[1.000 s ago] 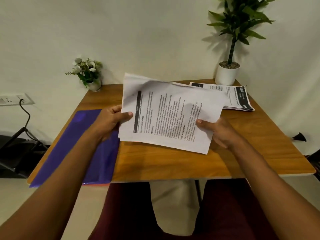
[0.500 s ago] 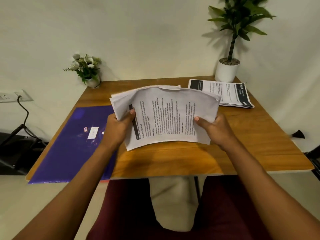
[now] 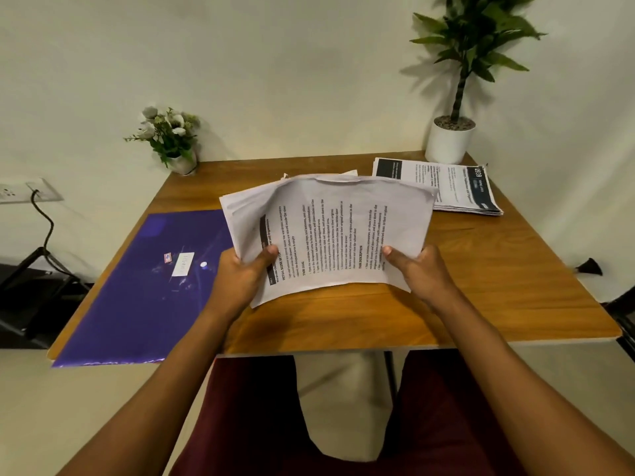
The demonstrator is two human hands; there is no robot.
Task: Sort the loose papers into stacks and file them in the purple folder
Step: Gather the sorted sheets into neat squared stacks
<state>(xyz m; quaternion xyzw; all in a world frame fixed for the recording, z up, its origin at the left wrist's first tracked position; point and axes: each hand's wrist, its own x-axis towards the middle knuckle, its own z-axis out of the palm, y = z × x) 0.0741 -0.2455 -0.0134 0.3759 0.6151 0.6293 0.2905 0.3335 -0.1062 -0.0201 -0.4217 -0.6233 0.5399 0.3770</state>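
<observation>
Papers (image 3: 336,231) with black print are held up over the middle of the table (image 3: 498,304) in the head view. The left hand (image 3: 240,280) grips the left side of the bunch, with its thumb on the top sheet and the other fingers tucked under. The right hand (image 3: 422,273) grips the right side the same way, thumb on top. The sheets bend up in the middle, and their far edges do not line up. The near edge of the bunch is off the wood. I cannot tell if the far edge touches the table.

The purple folder (image 3: 137,290) lies flat on the left part of the table, just beside the left hand. It reaches the near edge of the table. A small white label (image 3: 182,264) sits on its cover.

A second stack of printed pages (image 3: 443,187) lies flat near the far right corner, just beside the held bunch. Behind it stands a tall green plant in a white pot (image 3: 450,142). A small pot of white flowers (image 3: 171,139) stands at the far left corner, by the wall. A wall socket (image 3: 20,192) with a black cord is on the left.
</observation>
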